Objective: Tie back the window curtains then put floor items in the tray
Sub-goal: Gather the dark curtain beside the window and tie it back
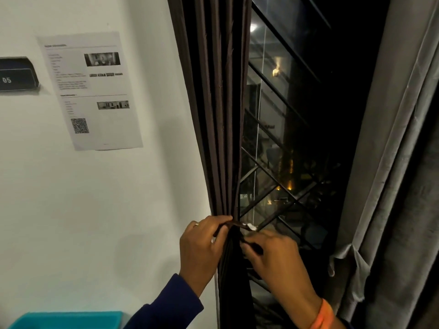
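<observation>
The dark curtain (213,115) hangs gathered into tight folds along the left edge of the window (285,129), its outer edge running against the white wall (95,210). At about 6 o'clock in the view both hands meet on it. The left hand (202,243) curls its fingers round the bunched folds and pinches a thin brown tie strap (237,224) against them; the right hand (273,255) pinches the strap's other part just beside the curtain's inner edge (a small white tip (251,226) shows between the two hands). The hands are near each other, with only the pinched waist of the curtain between them.

Behind the curtain a black metal grille (273,210) crosses the glass, close behind the right hand. At 3 o'clock a grey curtain (392,162) hangs along the window's right side, well apart from the hands. At 10 o'clock a printed sheet (90,91) is stuck to the wall, beside a dark sign (16,74). At 7 o'clock, low down, lies the teal tray (69,319), left of the blue sleeve (164,307).
</observation>
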